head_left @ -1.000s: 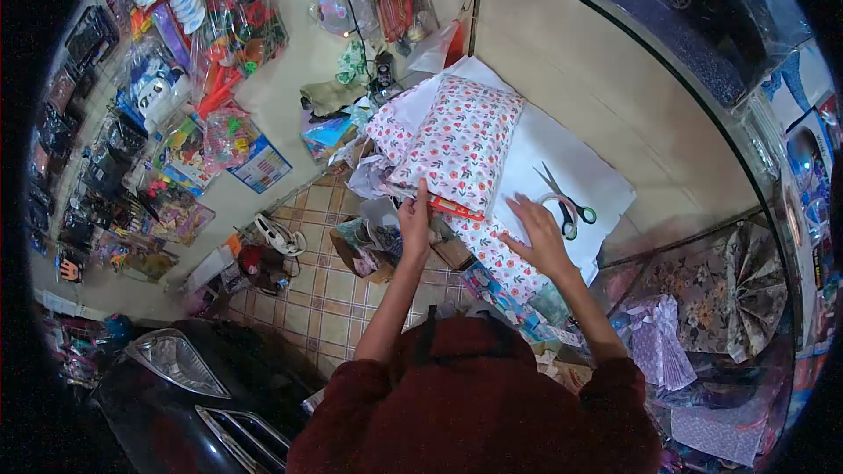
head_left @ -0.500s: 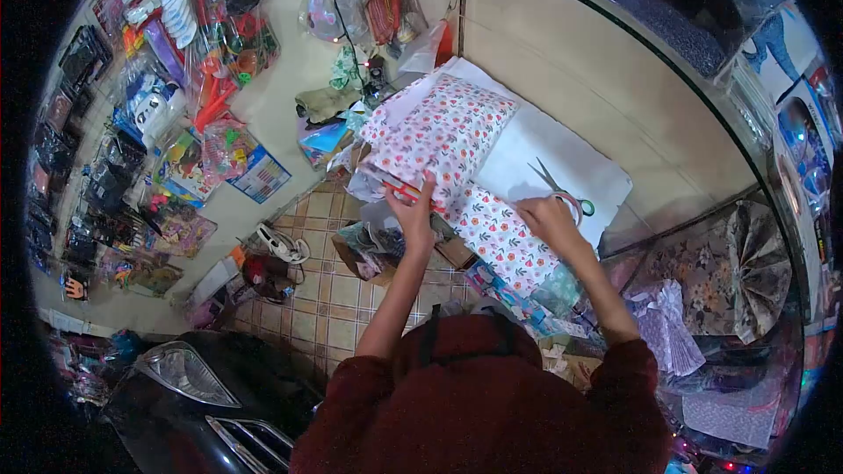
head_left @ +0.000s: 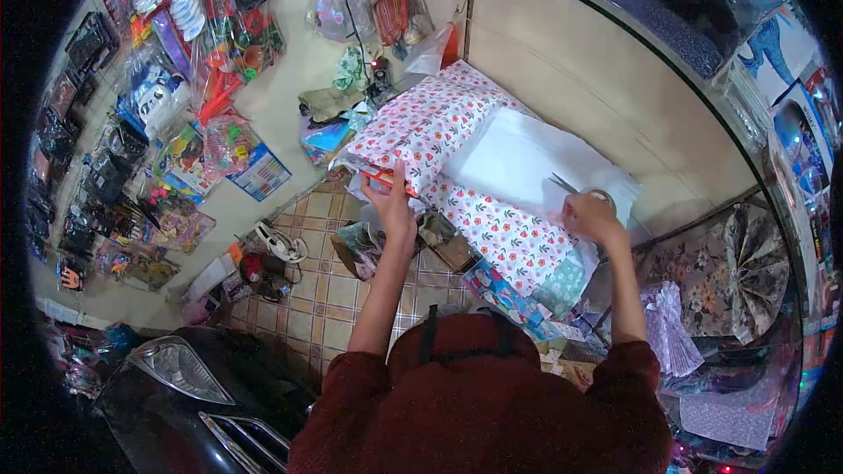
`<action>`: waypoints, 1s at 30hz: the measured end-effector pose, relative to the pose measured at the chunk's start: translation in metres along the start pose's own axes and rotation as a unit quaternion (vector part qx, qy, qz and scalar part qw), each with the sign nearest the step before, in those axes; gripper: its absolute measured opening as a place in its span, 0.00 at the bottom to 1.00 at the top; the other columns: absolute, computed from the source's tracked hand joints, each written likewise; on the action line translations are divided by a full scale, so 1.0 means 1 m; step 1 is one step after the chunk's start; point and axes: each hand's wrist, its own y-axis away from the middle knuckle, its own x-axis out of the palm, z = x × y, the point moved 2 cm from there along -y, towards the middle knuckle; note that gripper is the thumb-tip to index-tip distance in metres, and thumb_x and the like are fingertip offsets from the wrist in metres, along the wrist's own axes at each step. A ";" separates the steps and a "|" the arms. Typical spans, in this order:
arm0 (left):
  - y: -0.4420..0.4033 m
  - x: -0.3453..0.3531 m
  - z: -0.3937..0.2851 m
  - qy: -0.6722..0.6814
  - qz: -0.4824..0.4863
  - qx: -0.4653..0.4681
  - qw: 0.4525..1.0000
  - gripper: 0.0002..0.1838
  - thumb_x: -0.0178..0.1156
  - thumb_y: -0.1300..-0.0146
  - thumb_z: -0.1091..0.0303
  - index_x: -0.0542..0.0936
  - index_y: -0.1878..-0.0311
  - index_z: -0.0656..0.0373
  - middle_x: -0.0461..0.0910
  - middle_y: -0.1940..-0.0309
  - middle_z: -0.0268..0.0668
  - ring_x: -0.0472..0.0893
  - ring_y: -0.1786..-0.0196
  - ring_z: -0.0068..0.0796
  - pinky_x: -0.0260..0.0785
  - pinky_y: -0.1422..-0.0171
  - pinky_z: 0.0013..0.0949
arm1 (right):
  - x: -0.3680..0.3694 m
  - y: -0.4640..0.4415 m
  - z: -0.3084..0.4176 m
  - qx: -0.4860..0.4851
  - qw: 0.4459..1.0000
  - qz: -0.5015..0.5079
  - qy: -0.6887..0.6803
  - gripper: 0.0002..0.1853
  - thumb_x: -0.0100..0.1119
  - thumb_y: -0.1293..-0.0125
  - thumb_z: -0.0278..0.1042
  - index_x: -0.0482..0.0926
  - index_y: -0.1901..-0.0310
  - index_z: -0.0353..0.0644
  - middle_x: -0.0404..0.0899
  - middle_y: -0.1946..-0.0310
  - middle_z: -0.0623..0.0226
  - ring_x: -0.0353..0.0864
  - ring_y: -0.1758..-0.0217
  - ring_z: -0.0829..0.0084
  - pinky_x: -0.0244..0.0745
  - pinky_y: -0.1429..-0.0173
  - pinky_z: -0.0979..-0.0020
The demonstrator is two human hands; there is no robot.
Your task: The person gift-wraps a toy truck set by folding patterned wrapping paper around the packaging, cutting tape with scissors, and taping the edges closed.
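My left hand closes on the near left edge of a flower-print wrapped package, where an orange-red strip of the item inside shows. My right hand has its fingers curled at the handles of a pair of scissors. The blades point left over the white sheet, and the hand hides part of the handles. Below, a flap of flower-print wrapping paper spreads between the package and my right hand.
A cardboard box stands on the tiled floor. Several packets hang on the left wall. A motorbike is at lower left. A glass edge curves along the right, and patterned papers lie at lower right.
My right hand has moved right and reached the scissors, which have shifted right and turned, blades nearer together. The package has moved left with my left hand, and the paper flap looks more spread.
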 end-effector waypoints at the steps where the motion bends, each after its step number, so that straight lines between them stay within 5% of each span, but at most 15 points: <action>1: 0.004 0.003 -0.003 0.000 -0.003 -0.003 1.000 0.43 0.68 0.45 0.68 0.49 0.33 0.56 0.68 0.47 0.45 0.73 0.50 0.30 0.70 0.48 0.33 | 0.005 0.001 0.006 -0.017 1.000 0.022 0.001 0.15 0.59 0.47 0.34 0.77 0.56 0.41 0.78 0.59 0.53 0.76 0.53 0.54 0.72 0.49 0.58; 5: 0.006 -0.001 -0.002 -0.006 -0.006 0.008 1.000 0.42 0.68 0.44 0.68 0.50 0.34 0.56 0.68 0.47 0.45 0.73 0.50 0.30 0.71 0.51 0.31 | 0.051 -0.029 0.065 -0.157 0.973 -0.157 -0.061 0.37 0.61 0.46 0.35 0.59 0.34 0.42 0.59 0.34 0.50 0.67 0.38 0.53 0.66 0.38 0.58; 6: 0.008 -0.001 -0.005 -0.004 -0.006 -0.003 1.000 0.42 0.68 0.44 0.67 0.50 0.34 0.56 0.68 0.47 0.45 0.73 0.50 0.29 0.71 0.52 0.31 | 0.044 -0.032 0.083 -0.131 0.983 -0.114 -0.064 0.35 0.59 0.44 0.33 0.59 0.34 0.41 0.59 0.35 0.48 0.66 0.37 0.53 0.67 0.39 0.59; 8: 0.014 0.002 -0.012 0.001 -0.009 -0.022 1.000 0.42 0.68 0.45 0.67 0.50 0.34 0.56 0.68 0.47 0.45 0.73 0.49 0.29 0.72 0.54 0.30 | 0.071 -0.052 0.079 -0.194 0.961 -0.194 0.041 0.31 0.57 0.43 0.30 0.63 0.36 0.44 0.65 0.38 0.51 0.72 0.43 0.54 0.71 0.44 0.60; 11: 0.009 -0.001 -0.013 0.017 0.010 -0.031 0.999 0.42 0.69 0.45 0.66 0.50 0.35 0.56 0.69 0.48 0.44 0.74 0.51 0.28 0.72 0.55 0.29 | 0.055 -0.057 0.068 -0.218 0.965 -0.134 -0.050 0.20 0.55 0.43 0.31 0.75 0.46 0.43 0.78 0.54 0.52 0.80 0.58 0.54 0.75 0.52 0.58; 14: 0.005 0.004 -0.014 0.012 -0.011 -0.036 0.999 0.43 0.69 0.45 0.65 0.50 0.34 0.56 0.68 0.48 0.43 0.75 0.51 0.29 0.73 0.55 0.29 | 0.028 -0.047 0.055 -0.173 0.978 -0.040 -0.108 0.15 0.54 0.43 0.28 0.79 0.52 0.44 0.81 0.66 0.54 0.81 0.62 0.55 0.75 0.55 0.58; 15: 0.001 0.005 -0.015 0.018 -0.012 -0.044 0.999 0.43 0.69 0.45 0.64 0.49 0.34 0.56 0.68 0.47 0.43 0.74 0.51 0.29 0.73 0.55 0.29 | 0.020 -0.041 0.050 -0.200 0.962 -0.094 -0.162 0.11 0.57 0.44 0.29 0.81 0.59 0.41 0.80 0.70 0.50 0.81 0.63 0.55 0.74 0.57 0.59; 20: -0.040 -0.007 -0.013 0.030 0.045 -0.080 0.995 0.45 0.69 0.45 0.63 0.48 0.33 0.56 0.66 0.44 0.40 0.74 0.49 0.30 0.74 0.54 0.31 | -0.008 -0.033 0.022 -0.112 0.959 -0.079 -0.248 0.15 0.67 0.48 0.37 0.80 0.64 0.35 0.79 0.70 0.50 0.79 0.68 0.56 0.71 0.60 0.65; 23: -0.051 -0.004 -0.026 0.030 0.045 -0.098 0.994 0.34 0.66 0.43 0.67 0.56 0.38 0.54 0.72 0.50 0.37 0.77 0.54 0.28 0.78 0.55 0.35 | -0.002 -0.034 0.003 -0.072 0.940 -0.176 -0.284 0.20 0.70 0.51 0.42 0.81 0.63 0.34 0.81 0.72 0.53 0.80 0.68 0.63 0.71 0.60 0.66; 26: -0.069 -0.014 -0.022 0.040 0.051 -0.110 0.992 0.26 0.64 0.41 0.70 0.61 0.44 0.52 0.73 0.52 0.36 0.78 0.55 0.28 0.79 0.56 0.35 | 0.006 -0.033 0.001 0.020 0.928 -0.145 -0.342 0.20 0.69 0.49 0.45 0.81 0.64 0.34 0.82 0.71 0.57 0.80 0.66 0.67 0.70 0.60 0.67; 29: -0.067 -0.010 -0.023 0.040 0.050 -0.105 0.992 0.28 0.65 0.42 0.70 0.60 0.43 0.52 0.73 0.52 0.36 0.78 0.54 0.29 0.79 0.57 0.35 | 0.023 -0.034 0.003 -0.033 0.938 -0.153 -0.308 0.20 0.67 0.45 0.47 0.81 0.63 0.35 0.82 0.71 0.61 0.79 0.64 0.70 0.70 0.58 0.69; 30: -0.064 -0.007 -0.025 0.039 0.057 -0.106 0.992 0.30 0.65 0.42 0.71 0.59 0.42 0.52 0.73 0.52 0.36 0.78 0.55 0.29 0.79 0.57 0.35 | 0.028 -0.037 0.003 -0.038 0.940 -0.086 -0.328 0.21 0.66 0.45 0.48 0.81 0.61 0.36 0.81 0.71 0.61 0.79 0.65 0.70 0.71 0.57 0.70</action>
